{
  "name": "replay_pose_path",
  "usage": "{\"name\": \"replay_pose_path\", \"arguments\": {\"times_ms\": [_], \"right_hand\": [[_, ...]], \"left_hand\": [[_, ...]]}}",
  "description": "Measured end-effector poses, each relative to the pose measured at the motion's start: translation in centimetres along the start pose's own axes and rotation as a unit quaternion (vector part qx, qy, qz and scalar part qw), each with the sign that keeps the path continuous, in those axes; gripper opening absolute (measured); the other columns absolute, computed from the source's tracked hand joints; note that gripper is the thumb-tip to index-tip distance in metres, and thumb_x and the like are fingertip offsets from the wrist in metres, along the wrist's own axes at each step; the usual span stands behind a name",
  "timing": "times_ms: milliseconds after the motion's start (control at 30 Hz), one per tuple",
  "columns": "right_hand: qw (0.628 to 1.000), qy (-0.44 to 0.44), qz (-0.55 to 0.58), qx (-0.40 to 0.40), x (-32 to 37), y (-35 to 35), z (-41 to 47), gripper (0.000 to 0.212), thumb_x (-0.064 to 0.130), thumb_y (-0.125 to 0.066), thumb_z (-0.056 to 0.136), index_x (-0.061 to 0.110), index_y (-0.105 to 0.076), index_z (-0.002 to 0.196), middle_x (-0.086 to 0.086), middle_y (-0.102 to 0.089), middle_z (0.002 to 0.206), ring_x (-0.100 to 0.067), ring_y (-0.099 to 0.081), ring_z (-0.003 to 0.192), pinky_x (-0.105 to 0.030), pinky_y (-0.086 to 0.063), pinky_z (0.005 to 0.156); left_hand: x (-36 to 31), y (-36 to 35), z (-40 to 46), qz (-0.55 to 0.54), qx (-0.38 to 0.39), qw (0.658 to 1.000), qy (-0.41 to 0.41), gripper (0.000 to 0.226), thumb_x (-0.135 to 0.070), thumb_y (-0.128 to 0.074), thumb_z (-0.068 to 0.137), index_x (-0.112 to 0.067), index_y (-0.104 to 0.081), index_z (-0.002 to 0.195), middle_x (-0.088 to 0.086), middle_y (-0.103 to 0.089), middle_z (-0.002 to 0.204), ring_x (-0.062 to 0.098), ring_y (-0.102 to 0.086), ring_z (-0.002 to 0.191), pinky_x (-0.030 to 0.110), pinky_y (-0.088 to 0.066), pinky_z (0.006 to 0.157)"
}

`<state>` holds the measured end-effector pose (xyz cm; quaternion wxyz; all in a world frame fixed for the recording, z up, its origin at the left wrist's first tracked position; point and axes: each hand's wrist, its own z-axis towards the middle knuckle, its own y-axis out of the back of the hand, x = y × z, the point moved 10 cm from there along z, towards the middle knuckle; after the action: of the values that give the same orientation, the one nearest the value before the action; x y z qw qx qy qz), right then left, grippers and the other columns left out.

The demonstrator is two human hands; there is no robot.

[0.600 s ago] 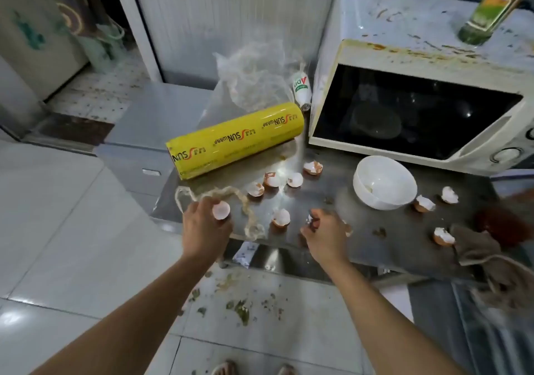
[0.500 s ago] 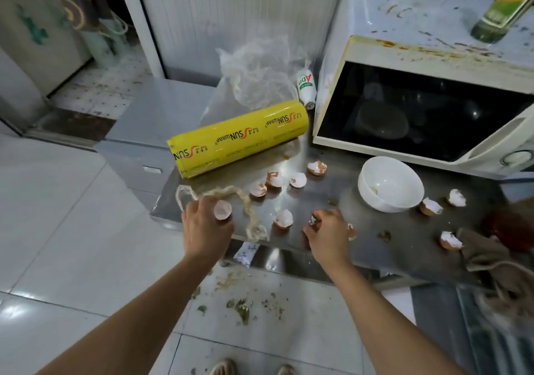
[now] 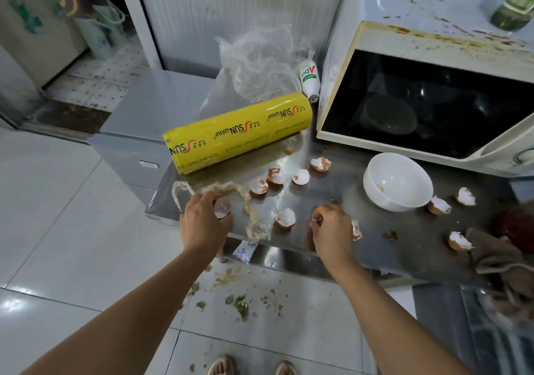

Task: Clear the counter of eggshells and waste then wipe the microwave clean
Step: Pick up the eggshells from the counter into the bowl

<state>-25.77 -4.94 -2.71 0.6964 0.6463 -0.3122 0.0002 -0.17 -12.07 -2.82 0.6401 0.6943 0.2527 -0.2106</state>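
Observation:
Several broken eggshells lie on the steel counter (image 3: 312, 198). My left hand (image 3: 203, 224) is closed around one white eggshell half (image 3: 222, 207) near the counter's front left edge. My right hand (image 3: 332, 231) is closed on a small shell piece (image 3: 314, 220) at the front edge, with another shell fragment (image 3: 356, 229) just to its right. One eggshell (image 3: 286, 217) sits between my hands. Further shells rest near the middle (image 3: 300, 176) and at the right (image 3: 459, 241). The stained white microwave (image 3: 433, 94) stands at the back right.
A yellow cling-film roll (image 3: 239, 132) lies at the back left, crumpled plastic (image 3: 260, 62) and a small bottle (image 3: 309, 80) behind it. A twisted film strip (image 3: 248, 201) lies by my left hand. A white bowl (image 3: 397, 181) and a brown cloth (image 3: 502, 259) sit at right. Food scraps litter the floor.
Both hands stay at the front edge on their shells; my right hand has shifted slightly forward. The view has tilted a little.

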Motion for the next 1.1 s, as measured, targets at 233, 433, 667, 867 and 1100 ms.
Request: {"name": "replay_pose_path", "arguments": {"times_ms": [233,433,667,867,1100], "right_hand": [[1.000,-0.001,0.004,0.018,0.0,0.1,-0.3,0.014,-0.002,-0.059,0.083,0.007,-0.068,0.088,-0.010,-0.061,0.098,-0.024,-0.061,0.084,-0.027,-0.048,0.078],[0.999,0.014,0.038,-0.001,-0.5,1.0,-1.4,0.033,-0.010,-0.050,0.083,0.005,-0.067,0.106,-0.011,-0.058,0.112,-0.025,-0.061,0.095,-0.023,-0.044,0.083],[0.998,0.048,0.025,0.044,-1.0,-0.9,-1.7,0.037,-0.009,-0.046,0.085,0.005,-0.063,0.115,-0.007,-0.049,0.119,-0.021,-0.046,0.111,-0.017,-0.031,0.093],[0.994,0.078,0.029,0.067,-1.2,-1.3,-3.1,0.041,-0.009,-0.049,0.083,0.008,-0.064,0.116,-0.004,-0.051,0.115,-0.019,-0.048,0.109,-0.012,-0.034,0.092],[0.994,0.085,0.006,0.062,-1.0,-1.5,-3.9,0.042,0.011,-0.073,0.076,0.011,-0.064,0.117,-0.002,-0.050,0.113,-0.018,-0.047,0.108,-0.014,-0.035,0.091]], "left_hand": [[-7.4,-2.4,-2.0,-0.035,0.071,0.986,-0.143,0.042,-0.031,-0.079,0.068,-0.023,-0.064,0.106,-0.005,-0.062,0.100,0.014,-0.056,0.091,0.033,-0.049,0.081],[-9.0,-6.4,-2.2,0.049,0.129,0.978,-0.157,0.049,-0.039,-0.077,0.070,-0.025,-0.061,0.114,-0.003,-0.062,0.116,0.018,-0.054,0.107,0.036,-0.047,0.090],[-8.8,-7.3,-2.3,0.090,0.143,0.971,-0.168,0.045,-0.037,-0.078,0.068,-0.028,-0.063,0.110,-0.003,-0.066,0.107,0.018,-0.058,0.100,0.037,-0.046,0.088],[-8.3,-6.8,-2.6,0.099,0.119,0.971,-0.183,0.040,-0.037,-0.077,0.069,-0.028,-0.063,0.106,-0.004,-0.065,0.106,0.017,-0.054,0.102,0.031,-0.039,0.086],[-8.1,-6.8,-2.9,0.104,0.119,0.967,-0.199,0.040,-0.042,-0.075,0.069,-0.030,-0.062,0.105,-0.007,-0.063,0.109,0.018,-0.047,0.110,0.031,-0.030,0.085]]}}
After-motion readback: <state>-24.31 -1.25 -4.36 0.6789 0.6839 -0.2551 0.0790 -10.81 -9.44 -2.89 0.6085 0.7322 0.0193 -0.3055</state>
